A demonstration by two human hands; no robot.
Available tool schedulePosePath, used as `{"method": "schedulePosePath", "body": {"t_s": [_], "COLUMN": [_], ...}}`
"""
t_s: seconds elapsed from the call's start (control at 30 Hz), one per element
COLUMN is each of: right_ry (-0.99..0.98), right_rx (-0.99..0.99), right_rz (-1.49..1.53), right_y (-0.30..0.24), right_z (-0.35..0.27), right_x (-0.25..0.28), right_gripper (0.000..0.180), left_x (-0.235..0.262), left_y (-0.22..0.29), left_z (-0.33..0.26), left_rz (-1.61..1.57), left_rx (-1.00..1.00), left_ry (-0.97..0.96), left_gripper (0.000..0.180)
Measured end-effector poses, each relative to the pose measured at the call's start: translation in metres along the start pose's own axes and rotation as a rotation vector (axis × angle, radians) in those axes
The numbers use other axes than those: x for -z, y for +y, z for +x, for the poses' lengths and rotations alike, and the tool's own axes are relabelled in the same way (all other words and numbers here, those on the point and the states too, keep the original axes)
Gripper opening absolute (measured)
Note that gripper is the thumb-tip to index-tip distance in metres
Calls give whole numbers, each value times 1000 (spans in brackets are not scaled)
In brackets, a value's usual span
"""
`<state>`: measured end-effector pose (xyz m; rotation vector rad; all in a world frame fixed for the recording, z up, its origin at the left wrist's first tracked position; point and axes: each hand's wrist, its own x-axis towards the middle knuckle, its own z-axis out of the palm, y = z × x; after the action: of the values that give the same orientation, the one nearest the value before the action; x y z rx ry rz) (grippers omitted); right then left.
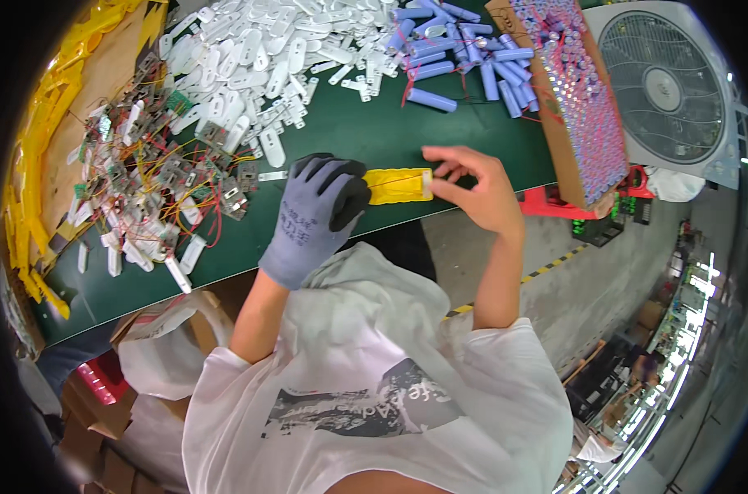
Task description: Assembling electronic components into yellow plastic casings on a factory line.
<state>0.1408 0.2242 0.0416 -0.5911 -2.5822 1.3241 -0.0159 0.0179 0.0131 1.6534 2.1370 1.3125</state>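
My left hand (312, 210) wears a grey-blue glove with dark fingers and is closed on the left end of a flat yellow rectangular pack (398, 185). A thin dark line, perhaps a wire, runs across the pack, and its right end is whitish. What the gloved fingers cover is hidden. My bare right hand (482, 188) is at the pack's right end, fingers apart, thumb tip very close to the whitish edge; whether it touches I cannot tell. A small pale strip (272, 175) sticks out just left of the glove.
Circuit boards with wires (160, 165) are heaped at left beside yellow strips (32, 189). White plastic pieces (258, 58) and purple cylindrical cells (431, 100) cover the far side of the green table (341, 119). A cardboard box of cells (567, 156) and a fan (662, 89) stand at right.
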Motion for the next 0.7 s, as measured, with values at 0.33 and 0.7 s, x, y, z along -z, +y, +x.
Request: {"method": "schedulePosePath", "body": {"t_s": [0.33, 0.7], "right_ry": [128, 88], "right_rx": [109, 102], "right_rz": [-378, 58], "right_y": [-7, -25], "right_z": [63, -5], "right_x": [3, -37], "right_gripper": [23, 21], "left_x": [-1, -4], "left_y": [-1, -1], "left_z": [-1, 0], "left_rz": [12, 36], "left_rx": [31, 29], "left_ry": [31, 20], "left_gripper": [24, 26]}}
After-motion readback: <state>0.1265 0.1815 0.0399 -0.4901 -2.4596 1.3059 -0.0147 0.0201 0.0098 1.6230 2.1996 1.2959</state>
